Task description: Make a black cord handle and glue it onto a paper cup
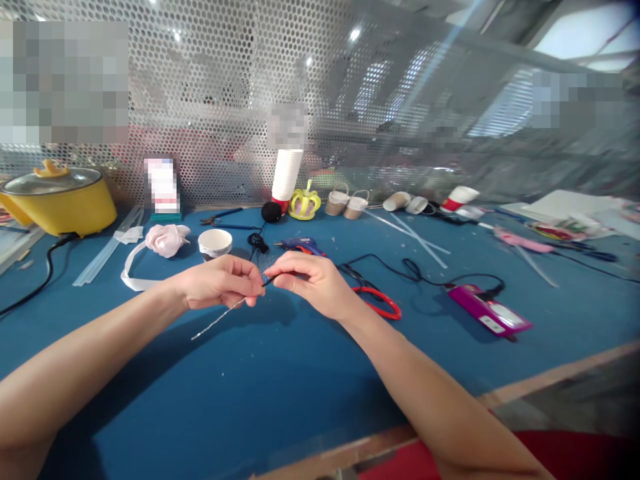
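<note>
A thin, twisted silvery wire [217, 323] runs down and left from the closed fingers of my left hand [220, 283], over the blue table. My right hand [315, 280] pinches the dark end of this wire, where something black, perhaps yarn, shows between the fingertips. The two hands almost touch. Just beyond them lie a small tangle of black yarn [258, 243] and a blue glue gun [297, 244]. Farther back sits a black yarn ball [271, 212]. A roll of white tape [215, 244] stands behind my left hand.
Scissors with red handles [387, 308] lie right of my right wrist, near black cables and a purple power strip [489, 312]. A yellow electric pot [63, 200] stands far left. Pliers [225, 217], a yellow crown-like basket [304, 202] and stacked paper cups [287, 173] line the mesh panel.
</note>
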`<state>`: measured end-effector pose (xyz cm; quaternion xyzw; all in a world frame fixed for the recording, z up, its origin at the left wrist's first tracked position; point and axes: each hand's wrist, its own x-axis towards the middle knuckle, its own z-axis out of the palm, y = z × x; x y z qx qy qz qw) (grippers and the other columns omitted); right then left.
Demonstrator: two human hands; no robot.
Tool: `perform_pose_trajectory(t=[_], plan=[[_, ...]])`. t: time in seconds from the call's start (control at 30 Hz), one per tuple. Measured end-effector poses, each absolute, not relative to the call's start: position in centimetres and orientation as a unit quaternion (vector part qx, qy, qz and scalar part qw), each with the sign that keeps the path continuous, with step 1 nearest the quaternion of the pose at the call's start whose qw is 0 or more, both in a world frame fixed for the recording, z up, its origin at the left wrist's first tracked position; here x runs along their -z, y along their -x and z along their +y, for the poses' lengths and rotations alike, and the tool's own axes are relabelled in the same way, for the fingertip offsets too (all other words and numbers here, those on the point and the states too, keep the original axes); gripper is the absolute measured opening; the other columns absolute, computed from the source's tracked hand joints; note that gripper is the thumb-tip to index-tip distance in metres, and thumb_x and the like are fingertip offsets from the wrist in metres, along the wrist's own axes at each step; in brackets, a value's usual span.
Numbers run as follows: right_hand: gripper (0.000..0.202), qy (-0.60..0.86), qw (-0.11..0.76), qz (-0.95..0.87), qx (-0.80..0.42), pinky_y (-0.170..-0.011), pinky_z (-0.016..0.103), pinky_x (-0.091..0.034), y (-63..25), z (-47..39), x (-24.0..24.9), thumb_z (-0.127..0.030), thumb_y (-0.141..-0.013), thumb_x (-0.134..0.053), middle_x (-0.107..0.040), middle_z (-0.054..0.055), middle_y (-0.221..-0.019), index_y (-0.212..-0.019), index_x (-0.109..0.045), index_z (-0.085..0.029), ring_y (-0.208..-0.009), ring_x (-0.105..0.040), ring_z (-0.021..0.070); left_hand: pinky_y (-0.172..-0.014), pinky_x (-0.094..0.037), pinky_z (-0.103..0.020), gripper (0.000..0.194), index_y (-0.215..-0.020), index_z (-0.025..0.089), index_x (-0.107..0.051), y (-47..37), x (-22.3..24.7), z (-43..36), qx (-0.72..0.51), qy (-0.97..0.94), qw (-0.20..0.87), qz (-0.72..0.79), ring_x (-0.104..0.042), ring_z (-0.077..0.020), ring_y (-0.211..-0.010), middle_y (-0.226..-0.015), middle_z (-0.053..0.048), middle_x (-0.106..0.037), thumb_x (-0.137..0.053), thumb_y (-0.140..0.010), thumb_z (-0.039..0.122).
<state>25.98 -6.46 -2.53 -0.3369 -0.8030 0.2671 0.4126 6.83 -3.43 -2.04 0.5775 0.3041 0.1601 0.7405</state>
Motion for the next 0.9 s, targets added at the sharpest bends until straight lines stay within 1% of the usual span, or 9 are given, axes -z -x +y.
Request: perform_pose_trajectory(t=[0.13, 0.17, 0.23, 0.3, 0.37, 0.5, 0.63, 0.77, 0.9], plan=[[0.038, 0.356, 0.394, -0.745, -0.403, -0.052, 0.021, -0.043, -26.2, -6.7, 2.2, -0.046, -0.083, -0.047, -0.057, 0.003, -0.082, -0.105, -0.058, -0.018, -0.062, -0.051, 0.0087, -0.04, -0.022, -0.018, 0.013, -0.065, 0.012, -0.055, -6.8, 2.0, -3.5, -0.163, -0.599, 0.721, 0.307, -0.037, -0.0027, -0.041, -0.054, 0.001, -0.057, -0.064, -0.065, 0.021], [0.04, 0.371, 0.388, -0.735, -0.415, -0.05, 0.021, -0.042, -26.1, -6.8, 2.1, -0.048, -0.083, -0.044, -0.056, 0.003, -0.079, -0.104, -0.058, -0.016, -0.06, -0.05, 0.0086, -0.04, -0.021, -0.018, 0.014, -0.065, 0.012, -0.055, -6.8, 1.9, -3.5, -0.162, -0.604, 0.717, 0.308, -0.036, -0.0026, -0.04, -0.054, 0.001, -0.056, -0.064, -0.065, 0.022], [0.038, 0.407, 0.371, -0.732, -0.401, -0.047, 0.02, -0.038, -25.9, -7.0, 2.1, -0.049, -0.082, -0.045, -0.053, 0.001, -0.069, -0.088, -0.059, -0.014, -0.055, -0.047, 0.0082, -0.04, -0.021, -0.018, 0.014, -0.064, 0.012, -0.054, -6.9, 1.9, -3.6, -0.165, -0.616, 0.704, 0.314, -0.036, -0.0026, -0.041, -0.054, 0.001, -0.056, -0.064, -0.065, 0.022], [0.034, 0.435, 0.358, -0.746, -0.354, -0.046, 0.02, -0.035, -25.6, -7.1, 2.2, -0.047, -0.08, -0.05, -0.048, -0.002, -0.06, -0.07, -0.055, -0.014, -0.051, -0.041, 0.0074, -0.04, -0.021, -0.018, 0.014, -0.064, 0.012, -0.053, -7.0, 1.9, -3.7, -0.168, -0.635, 0.682, 0.321, -0.035, -0.0029, -0.041, -0.053, 0.002, -0.055, -0.063, -0.066, 0.022], [0.033, 0.446, 0.363, -0.76, -0.303, -0.047, 0.021, -0.033, -25.4, -7.2, 2.4, -0.043, -0.079, -0.053, -0.046, -0.003, -0.057, -0.062, -0.051, -0.015, -0.051, -0.038, 0.0072, -0.041, -0.023, -0.018, 0.013, -0.064, 0.013, -0.053, -7.1, 1.9, -3.9, -0.168, -0.662, 0.652, 0.33, -0.035, -0.0033, -0.042, -0.053, 0.003, -0.054, -0.061, -0.067, 0.022], [0.034, 0.463, 0.361, -0.747, -0.314, -0.046, 0.021, -0.033, -25.2, -7.0, 2.7, -0.047, -0.08, -0.05, -0.05, -0.001, -0.061, -0.068, -0.052, -0.015, -0.051, -0.041, 0.0079, -0.045, -0.029, -0.019, 0.008, -0.066, 0.013, -0.053, -7.2, 1.9, -4.0, -0.184, -0.729, 0.563, 0.344, -0.04, -0.0054, -0.048, -0.056, 0.002, -0.055, -0.056, -0.068, 0.021], [0.045, 0.489, 0.326, -0.721, -0.368, -0.044, 0.021, -0.034, -25.3, -6.8, 2.9, -0.054, -0.084, -0.034, -0.053, 0.001, -0.062, -0.074, -0.052, -0.014, -0.049, -0.044, 0.0084, -0.053, -0.036, -0.02, 0.005, -0.066, 0.014, -0.052, -7.4, 2.1, -4.3, -0.201, -0.793, 0.467, 0.336, -0.046, -0.0079, -0.056, -0.06, 0.002, -0.054, -0.052, -0.068, 0.018], [0.04, 0.483, 0.298, -0.764, -0.306, -0.047, 0.021, -0.031, -24.9, -7.1, 2.9, -0.048, -0.081, -0.047, -0.047, -0.003, -0.052, -0.058, -0.047, -0.015, -0.048, -0.04, 0.0073, -0.047, -0.03, -0.019, 0.012, -0.062, 0.014, -0.048, -7.5, 2.2, -4.6, -0.199, -0.82, 0.408, 0.349, -0.038, -0.0069, -0.051, -0.054, 0.005, -0.045, -0.05, -0.071, 0.022], [0.038, 0.461, 0.299, -0.767, -0.331, -0.049, 0.021, -0.033, -24.9, -7.1, 2.9, -0.045, -0.083, -0.046, -0.049, -0.002, -0.054, -0.059, -0.048, -0.015, -0.05, -0.042, 0.0073, -0.047, -0.03, -0.019, 0.013, -0.062, 0.014, -0.049, -7.4, 2.2, -4.6, -0.197, -0.823, 0.407, 0.343, -0.038, -0.0068, -0.052, -0.055, 0.004, -0.046, -0.05, -0.072, 0.023]])
